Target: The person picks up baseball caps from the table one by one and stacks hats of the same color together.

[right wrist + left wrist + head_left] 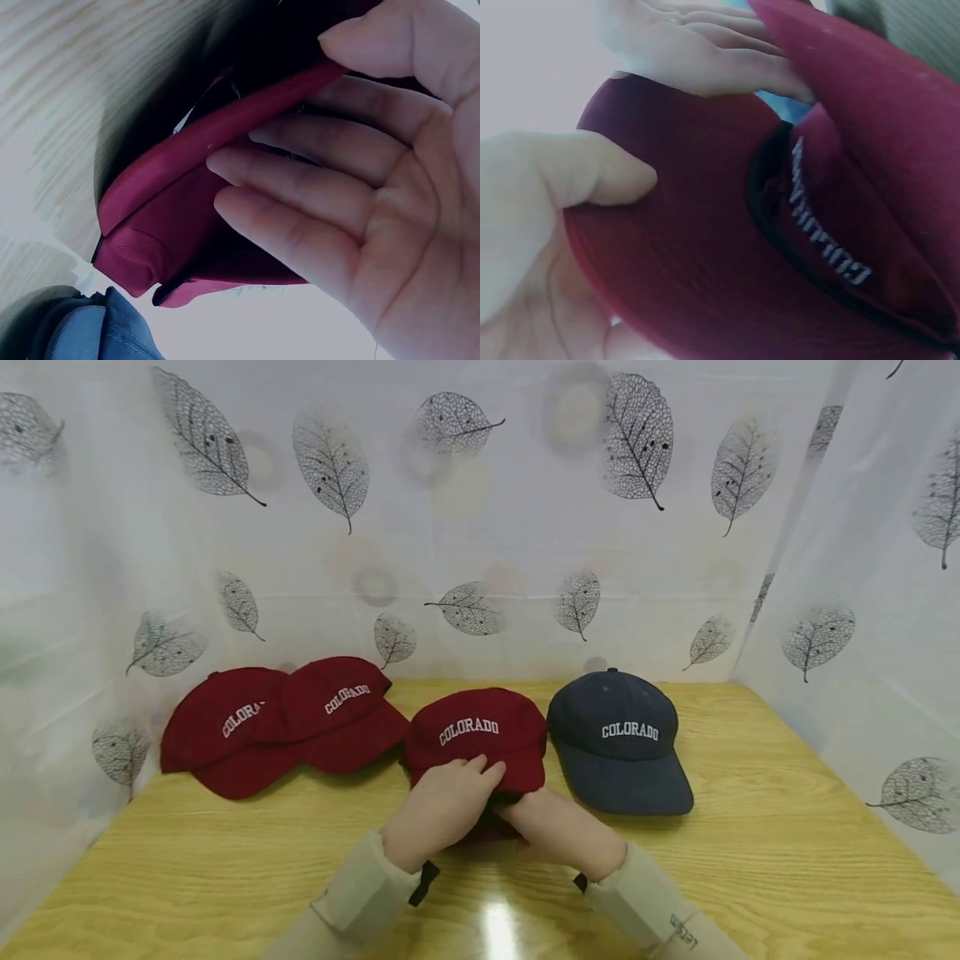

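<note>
Leafy cloth (517, 543) behind, yellow counter (750, 860) under. Pinching the red cap (476, 706) mid-counter with the left hand (444, 802), the lower cap (489, 833) with the right hand (561, 832). Might bend if tugged too hard.

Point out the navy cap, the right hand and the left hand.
Navy cap (611, 744), head view: the crown's front.
Right hand (558, 829), head view: back of the hand.
Left hand (442, 806), head view: back of the hand.

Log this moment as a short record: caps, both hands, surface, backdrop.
being handled: middle red cap, lettered COLORADO
picture left: two overlapping red caps
picture right: navy cap, lettered COLORADO
left hand: pinches the middle cap's brim
right hand: just below that brim, exact hold unclear
surface: wood-grain table
backdrop: white with leaf prints
</note>
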Demonstrator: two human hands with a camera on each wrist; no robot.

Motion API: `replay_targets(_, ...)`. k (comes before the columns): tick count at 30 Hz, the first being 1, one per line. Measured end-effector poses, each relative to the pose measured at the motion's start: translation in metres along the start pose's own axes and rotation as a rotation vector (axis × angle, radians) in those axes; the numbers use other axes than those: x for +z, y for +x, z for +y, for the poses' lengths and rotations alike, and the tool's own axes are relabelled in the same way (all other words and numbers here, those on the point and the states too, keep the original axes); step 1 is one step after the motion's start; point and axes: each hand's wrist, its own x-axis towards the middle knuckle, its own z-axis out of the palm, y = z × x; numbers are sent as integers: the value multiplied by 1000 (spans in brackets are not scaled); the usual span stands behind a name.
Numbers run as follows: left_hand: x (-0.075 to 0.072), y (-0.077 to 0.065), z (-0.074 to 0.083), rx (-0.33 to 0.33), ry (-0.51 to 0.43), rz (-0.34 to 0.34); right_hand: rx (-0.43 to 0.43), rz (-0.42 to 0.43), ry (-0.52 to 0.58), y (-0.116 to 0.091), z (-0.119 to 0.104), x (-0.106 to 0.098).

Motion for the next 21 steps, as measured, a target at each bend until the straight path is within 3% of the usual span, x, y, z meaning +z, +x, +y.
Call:
replay_targets(5, 3, 1, 0, 24, -35, 24, 2, -80, 68, -2, 2, -4)
replay_targets(10, 6, 1, 2, 12, -45, -46, 40, -317, 328, -8, 5, -24)
replay_targets(12, 5, 1, 2, 1, -44, -85, 68, -372, 428, -12, 7, -34)
replay_targets(16, 7, -1, 3, -3, -61, -124, 75, -343, 481, -20, 15, -48)
replay_targets(21, 11, -4, 6, 12, -69, -135, 83, -259, 433, -22, 24, -50)
